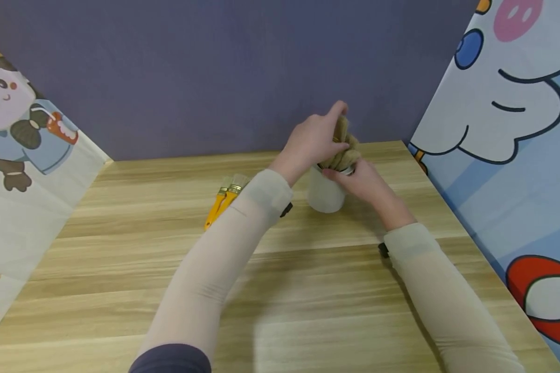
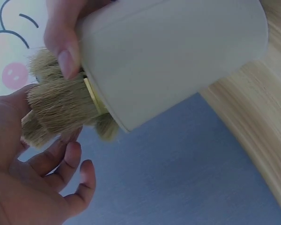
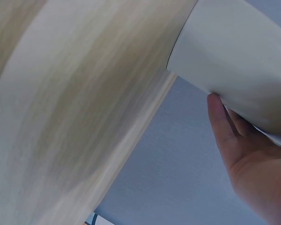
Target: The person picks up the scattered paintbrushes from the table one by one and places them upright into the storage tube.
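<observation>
A white cylindrical cup [image 1: 325,194] stands on the table towards the back, holding several paintbrushes [image 2: 63,105] with their tan bristles up. My right hand [image 1: 367,182] grips the cup near its rim, the thumb lying over the edge against the bristles. From above, my left hand [image 1: 310,139] has its thumb and forefinger around the bristle end of a paintbrush. In the left wrist view a gold-coloured ferrule [image 2: 96,96] shows just outside the rim; the handles are hidden inside the cup. The right wrist view shows right-hand fingertips [image 3: 216,105] against the cup's side.
Two paintbrushes [image 1: 226,199] with orange handles and pale bristles lie on the wood-grain table [image 1: 121,243], left of the cup and partly behind the left forearm. A dark blue-grey wall [image 1: 205,77] rises behind. Cartoon-printed panels [image 1: 532,171] flank the table on both sides.
</observation>
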Motion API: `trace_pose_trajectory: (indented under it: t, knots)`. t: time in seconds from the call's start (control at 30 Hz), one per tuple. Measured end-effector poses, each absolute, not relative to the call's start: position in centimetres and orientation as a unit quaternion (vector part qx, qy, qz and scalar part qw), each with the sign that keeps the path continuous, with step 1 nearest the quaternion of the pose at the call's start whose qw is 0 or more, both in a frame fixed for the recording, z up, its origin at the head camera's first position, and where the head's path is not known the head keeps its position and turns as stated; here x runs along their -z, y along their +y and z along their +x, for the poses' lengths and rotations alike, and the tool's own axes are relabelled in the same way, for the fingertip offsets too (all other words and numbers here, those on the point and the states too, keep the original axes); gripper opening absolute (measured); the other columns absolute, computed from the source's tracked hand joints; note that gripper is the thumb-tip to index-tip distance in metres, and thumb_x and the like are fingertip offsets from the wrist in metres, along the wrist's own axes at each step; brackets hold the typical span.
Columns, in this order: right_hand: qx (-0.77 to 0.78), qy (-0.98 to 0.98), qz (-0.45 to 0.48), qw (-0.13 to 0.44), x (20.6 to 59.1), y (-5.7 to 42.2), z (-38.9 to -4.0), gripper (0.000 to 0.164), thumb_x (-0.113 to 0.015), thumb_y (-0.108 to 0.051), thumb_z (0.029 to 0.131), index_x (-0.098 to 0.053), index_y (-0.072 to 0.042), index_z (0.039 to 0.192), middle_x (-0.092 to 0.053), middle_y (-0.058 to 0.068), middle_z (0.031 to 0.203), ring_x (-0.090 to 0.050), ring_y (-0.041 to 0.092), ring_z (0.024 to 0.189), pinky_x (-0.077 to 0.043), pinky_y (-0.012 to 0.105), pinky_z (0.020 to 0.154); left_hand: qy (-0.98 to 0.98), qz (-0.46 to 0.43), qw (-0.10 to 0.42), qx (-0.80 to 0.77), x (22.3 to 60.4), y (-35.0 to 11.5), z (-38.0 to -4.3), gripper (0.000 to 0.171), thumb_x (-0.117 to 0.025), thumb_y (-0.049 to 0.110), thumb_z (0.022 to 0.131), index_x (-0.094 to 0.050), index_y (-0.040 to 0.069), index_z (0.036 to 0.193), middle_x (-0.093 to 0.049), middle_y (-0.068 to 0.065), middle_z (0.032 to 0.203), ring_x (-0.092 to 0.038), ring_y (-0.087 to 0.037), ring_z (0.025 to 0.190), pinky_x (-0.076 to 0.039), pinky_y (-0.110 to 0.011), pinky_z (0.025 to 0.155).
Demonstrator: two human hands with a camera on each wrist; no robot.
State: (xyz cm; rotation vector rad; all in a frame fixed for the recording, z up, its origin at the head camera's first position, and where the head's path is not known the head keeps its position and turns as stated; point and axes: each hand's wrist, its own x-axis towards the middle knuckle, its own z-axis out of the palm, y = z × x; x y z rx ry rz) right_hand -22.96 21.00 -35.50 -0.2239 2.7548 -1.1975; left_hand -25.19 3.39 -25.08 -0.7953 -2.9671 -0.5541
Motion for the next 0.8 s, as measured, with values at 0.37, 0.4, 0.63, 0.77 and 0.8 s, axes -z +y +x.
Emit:
trace_pose_trajectory:
  t: [0.37,0.4,0.63,0.77,0.8]
  knots:
    - [0.403,0.910,-0.077,0.060,35.5,21.0,-22.9,0.100,-0.063,-0.080,0.090,-0.035,-0.017,0.162,-0.051,0.018,0.154,-0.055,0.034,0.133,-0.048,0.056,0.107,-0.941,-0.298,0.117,0.109,25.9,3.1,-25.2,0.028,-0.059,0.044,0.109,-0.076,0.029,0.124,-0.070,0.008,0.131,-0.061,-0.016,0.114,-0.057,-0.034,0.090]
    - [0.404,0.909,-0.078,0.063,35.5,21.0,-22.8,0.102,-0.063,-0.080,0.090,-0.032,-0.018,0.165,-0.049,0.017,0.156,-0.055,0.034,0.136,-0.048,0.057,0.108,-0.941,-0.301,0.112,0.110,26.0,3.1,-25.3,0.028,-0.059,0.043,0.110,-0.077,0.029,0.124,-0.071,0.008,0.130,-0.062,-0.016,0.114,-0.058,-0.034,0.090]
    - [0.402,0.911,-0.071,0.067,35.7,21.1,-22.8,0.105,-0.063,-0.081,0.089,-0.031,-0.017,0.165,-0.045,0.020,0.162,-0.051,0.037,0.144,-0.046,0.060,0.113,-0.938,-0.310,0.091,0.126,25.7,2.3,-25.5,0.030,-0.056,0.041,0.111,-0.076,0.027,0.128,-0.071,0.007,0.130,-0.062,-0.016,0.116,-0.057,-0.031,0.093]
    - [0.399,0.913,-0.064,0.057,35.7,21.0,-23.0,0.107,-0.063,-0.082,0.088,-0.033,-0.014,0.165,-0.043,0.023,0.164,-0.047,0.040,0.150,-0.043,0.062,0.117,-0.942,-0.293,0.079,0.146,24.6,0.6,-25.9,0.029,-0.056,0.040,0.111,-0.074,0.024,0.127,-0.071,0.005,0.130,-0.062,-0.016,0.122,-0.055,-0.033,0.101]
    - [0.397,0.914,-0.059,0.057,35.7,21.0,-23.0,0.110,-0.063,-0.084,0.087,-0.033,-0.013,0.166,-0.043,0.024,0.165,-0.046,0.041,0.151,-0.043,0.063,0.118,-0.943,-0.286,0.078,0.148,24.3,0.0,-26.0,0.029,-0.057,0.040,0.110,-0.074,0.024,0.127,-0.071,0.004,0.131,-0.062,-0.016,0.124,-0.054,-0.034,0.103]
